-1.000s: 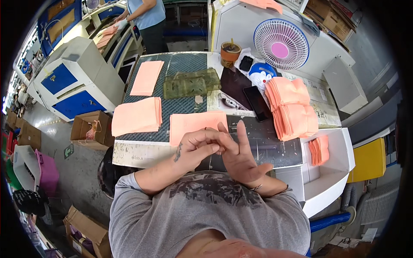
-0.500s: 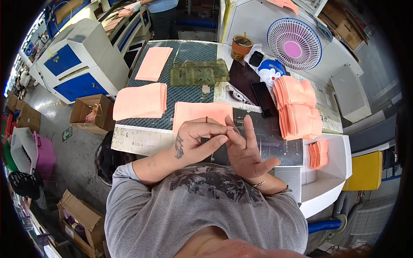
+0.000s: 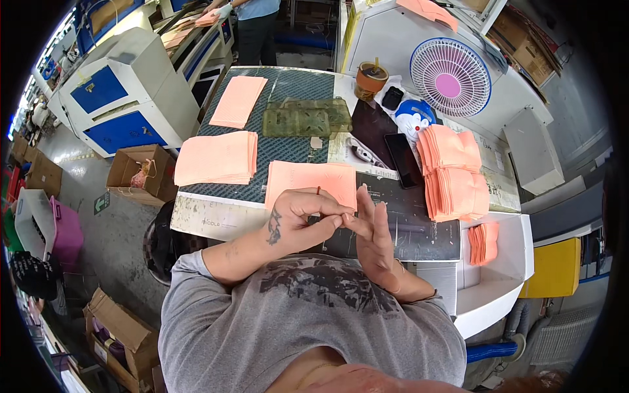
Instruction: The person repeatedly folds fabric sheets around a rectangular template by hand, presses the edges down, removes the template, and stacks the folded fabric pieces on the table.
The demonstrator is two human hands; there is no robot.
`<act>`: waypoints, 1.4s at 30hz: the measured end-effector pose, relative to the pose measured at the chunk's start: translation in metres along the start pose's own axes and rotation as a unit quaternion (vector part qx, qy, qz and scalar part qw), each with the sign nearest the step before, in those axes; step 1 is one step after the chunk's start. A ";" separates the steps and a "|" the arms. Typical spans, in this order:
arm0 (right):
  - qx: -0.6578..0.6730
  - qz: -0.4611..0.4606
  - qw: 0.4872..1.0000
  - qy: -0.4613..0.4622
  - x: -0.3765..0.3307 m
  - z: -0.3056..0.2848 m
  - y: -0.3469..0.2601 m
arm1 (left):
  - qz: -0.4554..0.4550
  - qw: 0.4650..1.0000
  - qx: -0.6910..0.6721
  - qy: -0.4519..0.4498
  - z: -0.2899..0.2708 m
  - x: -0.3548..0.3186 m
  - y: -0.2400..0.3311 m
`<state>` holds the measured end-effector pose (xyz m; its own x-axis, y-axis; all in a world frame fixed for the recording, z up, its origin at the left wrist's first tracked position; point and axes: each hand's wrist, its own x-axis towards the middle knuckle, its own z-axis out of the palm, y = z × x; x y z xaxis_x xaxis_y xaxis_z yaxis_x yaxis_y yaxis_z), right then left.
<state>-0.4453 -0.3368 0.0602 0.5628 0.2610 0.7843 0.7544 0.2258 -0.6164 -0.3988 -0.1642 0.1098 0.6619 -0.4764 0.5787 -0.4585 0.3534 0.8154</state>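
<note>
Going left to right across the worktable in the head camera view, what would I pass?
Thick stack of salmon-pink sheets → single salmon-pink sheet → black phone → fanned piles of salmon-pink sheets.

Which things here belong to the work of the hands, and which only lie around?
In the work:
left hand, fingers pinching at the right hand
salmon sheet just beyond them
salmon stacks

Lying about:
fan
cup
phone
green trays

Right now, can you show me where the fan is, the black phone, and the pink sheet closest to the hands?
Fan (image 3: 451, 76), head view, on the pink hub of its grille.
Black phone (image 3: 402, 159), head view, middle of its dark screen.
Pink sheet (image 3: 308, 178), head view, on its flat centre.
</note>
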 end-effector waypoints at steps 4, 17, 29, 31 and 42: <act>0.007 -0.002 1.000 0.000 0.000 0.000 0.004 | -0.002 1.000 -0.005 0.002 -0.001 0.000 -0.004; 0.167 0.013 0.986 0.026 -0.001 0.005 0.010 | -0.047 0.998 0.011 0.034 -0.002 -0.001 -0.005; 0.132 0.027 0.990 0.046 0.001 0.006 0.008 | 0.043 0.980 0.190 0.037 -0.010 -0.001 0.013; 0.122 0.028 0.991 0.044 0.001 0.006 0.007 | 0.052 0.973 0.220 0.036 -0.009 -0.002 0.016; 0.035 0.013 0.999 0.024 -0.003 -0.006 0.014 | 0.110 0.941 0.317 0.043 -0.007 0.005 0.011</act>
<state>-0.4348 -0.3398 0.0493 0.5986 0.2222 0.7696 0.7148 0.2854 -0.6384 -0.3965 -0.1572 0.1218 0.5424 -0.3704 0.7540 -0.8338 -0.1275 0.5372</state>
